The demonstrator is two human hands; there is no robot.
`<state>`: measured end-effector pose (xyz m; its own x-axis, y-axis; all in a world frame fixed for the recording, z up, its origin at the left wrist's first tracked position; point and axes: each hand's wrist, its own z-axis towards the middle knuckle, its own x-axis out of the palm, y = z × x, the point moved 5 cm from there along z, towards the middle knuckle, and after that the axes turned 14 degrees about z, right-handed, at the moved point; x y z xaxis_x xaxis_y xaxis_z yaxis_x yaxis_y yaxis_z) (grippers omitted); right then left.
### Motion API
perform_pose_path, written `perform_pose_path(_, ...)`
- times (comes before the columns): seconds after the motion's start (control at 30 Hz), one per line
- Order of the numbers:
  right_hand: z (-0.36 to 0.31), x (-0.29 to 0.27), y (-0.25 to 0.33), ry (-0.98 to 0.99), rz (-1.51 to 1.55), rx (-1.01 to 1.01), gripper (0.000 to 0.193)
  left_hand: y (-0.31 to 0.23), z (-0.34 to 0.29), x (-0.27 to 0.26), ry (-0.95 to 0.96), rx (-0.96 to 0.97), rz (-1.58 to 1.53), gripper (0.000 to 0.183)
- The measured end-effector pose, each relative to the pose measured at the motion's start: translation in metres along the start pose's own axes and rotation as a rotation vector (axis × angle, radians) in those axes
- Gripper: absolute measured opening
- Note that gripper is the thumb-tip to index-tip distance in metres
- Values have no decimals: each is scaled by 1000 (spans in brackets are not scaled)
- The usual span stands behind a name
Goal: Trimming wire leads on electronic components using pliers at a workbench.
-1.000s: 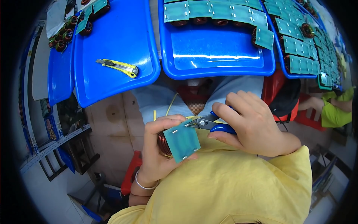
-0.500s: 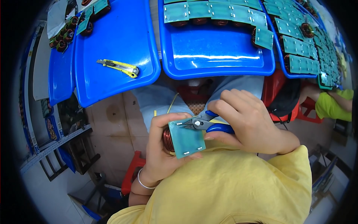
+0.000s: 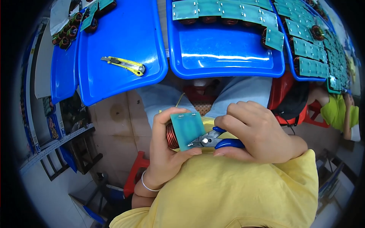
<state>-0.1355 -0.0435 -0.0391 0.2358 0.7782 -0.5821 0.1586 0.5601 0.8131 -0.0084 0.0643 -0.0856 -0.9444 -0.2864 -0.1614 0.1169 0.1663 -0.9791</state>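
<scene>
My left hand [image 3: 164, 138] is closed around a copper-wound coil [image 3: 172, 136] fixed to a square green circuit board [image 3: 187, 128]. The board faces up, and two shiny solder pins show along its far edge. In my right hand [image 3: 253, 131] is a pair of wire cutters [image 3: 230, 143] with blue handles, fingers wrapped round them. The cutters' jaws rest at the board's near corner, close to my left thumb, over a pin there. Whether the jaws are fully closed is too small to tell.
A yellow utility knife [image 3: 125, 65] lies in the left blue tray [image 3: 118, 34]. The middle blue tray [image 3: 224, 70] carries rows of green boards with coils [image 3: 209, 8]. More boards [image 3: 311, 49] fill a tray at right. Another person's arm [image 3: 348, 116] shows beyond a red stool.
The cutters have moved from the board's far edge to its near corner. My left hand has raised and slightly turned the board. The whole view has shifted a little.
</scene>
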Motion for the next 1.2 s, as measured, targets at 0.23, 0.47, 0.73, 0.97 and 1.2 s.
perform_pose_path(0.23, 3, -8, -4, -16, 118, -20, 44, 0, 5, -3, 18, 28, -2, 65)
perform_pose_path(0.47, 17, 1, -2, 57, 504, -270, 44, 34, 10, 14, 396, -138, -351, 60)
perform_pose_path(0.73, 16, -72, -22, -455, -138, -139, 48, -21, 74, -26, 182, 39, 87, 61)
perform_pose_path(0.97, 26, -90, -68, -544, -539, 45, 46, -29, 182, -191, -891, 263, 1320, 50)
perform_pose_path(1.2, 25, -90, -67, -551, -605, 84, 46, 2, 215, -233, -951, -134, 1661, 57)
